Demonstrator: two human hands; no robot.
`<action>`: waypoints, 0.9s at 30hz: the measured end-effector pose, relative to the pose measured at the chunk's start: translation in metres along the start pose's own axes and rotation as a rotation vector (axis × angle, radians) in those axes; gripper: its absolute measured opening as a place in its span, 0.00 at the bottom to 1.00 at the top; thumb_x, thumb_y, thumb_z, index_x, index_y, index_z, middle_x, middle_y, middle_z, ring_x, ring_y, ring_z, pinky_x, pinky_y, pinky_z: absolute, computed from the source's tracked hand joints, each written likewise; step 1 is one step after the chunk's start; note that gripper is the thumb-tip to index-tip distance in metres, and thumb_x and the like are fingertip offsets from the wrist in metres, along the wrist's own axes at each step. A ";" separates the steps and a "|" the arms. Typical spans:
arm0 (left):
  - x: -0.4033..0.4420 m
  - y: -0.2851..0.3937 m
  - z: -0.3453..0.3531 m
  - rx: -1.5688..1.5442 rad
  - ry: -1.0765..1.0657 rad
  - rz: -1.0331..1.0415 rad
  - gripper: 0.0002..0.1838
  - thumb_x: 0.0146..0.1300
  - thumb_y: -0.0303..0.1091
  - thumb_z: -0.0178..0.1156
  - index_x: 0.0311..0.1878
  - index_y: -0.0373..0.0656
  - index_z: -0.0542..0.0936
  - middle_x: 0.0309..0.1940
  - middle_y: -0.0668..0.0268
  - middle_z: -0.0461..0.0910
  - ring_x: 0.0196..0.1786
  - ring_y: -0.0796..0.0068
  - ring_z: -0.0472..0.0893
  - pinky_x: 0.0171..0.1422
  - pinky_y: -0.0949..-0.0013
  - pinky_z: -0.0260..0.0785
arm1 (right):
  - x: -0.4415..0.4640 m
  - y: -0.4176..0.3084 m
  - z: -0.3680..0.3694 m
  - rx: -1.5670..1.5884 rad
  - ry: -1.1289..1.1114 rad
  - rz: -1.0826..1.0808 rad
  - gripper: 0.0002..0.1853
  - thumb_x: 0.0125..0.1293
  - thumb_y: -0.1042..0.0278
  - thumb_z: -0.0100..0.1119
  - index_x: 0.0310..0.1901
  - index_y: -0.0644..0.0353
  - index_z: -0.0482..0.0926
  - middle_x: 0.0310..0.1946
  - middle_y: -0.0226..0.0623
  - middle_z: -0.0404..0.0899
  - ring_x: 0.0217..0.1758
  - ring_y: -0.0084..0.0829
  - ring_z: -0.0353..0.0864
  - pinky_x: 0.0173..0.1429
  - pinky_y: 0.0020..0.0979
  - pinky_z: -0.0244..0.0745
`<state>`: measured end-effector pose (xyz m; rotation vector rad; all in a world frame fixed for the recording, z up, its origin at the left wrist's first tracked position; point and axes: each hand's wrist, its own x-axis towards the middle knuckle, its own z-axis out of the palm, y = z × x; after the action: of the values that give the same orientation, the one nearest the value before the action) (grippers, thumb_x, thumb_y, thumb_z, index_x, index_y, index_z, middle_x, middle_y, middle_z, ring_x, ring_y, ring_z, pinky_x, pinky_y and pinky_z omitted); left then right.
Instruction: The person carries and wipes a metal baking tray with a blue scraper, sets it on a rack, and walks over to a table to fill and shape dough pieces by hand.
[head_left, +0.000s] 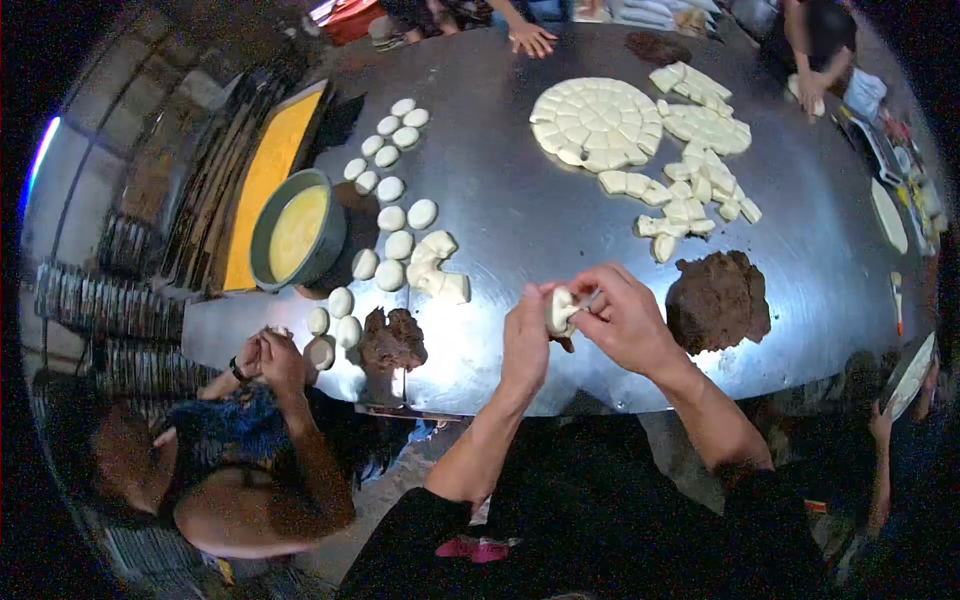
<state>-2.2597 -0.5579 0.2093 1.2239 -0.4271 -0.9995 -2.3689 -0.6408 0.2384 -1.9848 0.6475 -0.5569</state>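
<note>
Near the front edge of the metal table, both my hands are raised around a small piece of pale dough (pixel 559 312). My left hand (pixel 526 338) cups it from the left, and the fingers of my right hand (pixel 624 318) pinch its right side. A bit of dark brown paste shows just beneath the dough. To the right of my right hand sits a large mound of dark brown paste (pixel 718 302). Beyond my hands, cut dough pieces (pixel 690 205) lie in loose clusters, beside a round slab of scored dough (pixel 597 124).
On the left are rows of round dough balls (pixel 398 245), a smaller paste heap (pixel 393 340) and a bowl of yellow liquid (pixel 298 235) by a yellow tray (pixel 275 180). Other people's hands (pixel 275 362) work at the left, far side and right. The metal table (pixel 480 130) has a curved edge.
</note>
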 end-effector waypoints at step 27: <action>-0.119 -0.060 -0.245 0.203 0.279 -0.252 0.17 0.68 0.35 0.50 0.54 0.33 0.71 0.46 0.58 0.79 0.41 0.76 0.80 0.41 0.75 0.74 | -0.061 0.043 0.083 -0.535 0.068 -0.058 0.21 0.62 0.56 0.55 0.55 0.54 0.73 0.59 0.41 0.69 0.64 0.47 0.63 0.66 0.48 0.56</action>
<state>-2.1636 -0.3201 0.0995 1.6055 -0.1594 -0.9949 -2.3731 -0.5661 0.1561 -2.4970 0.8484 -0.5238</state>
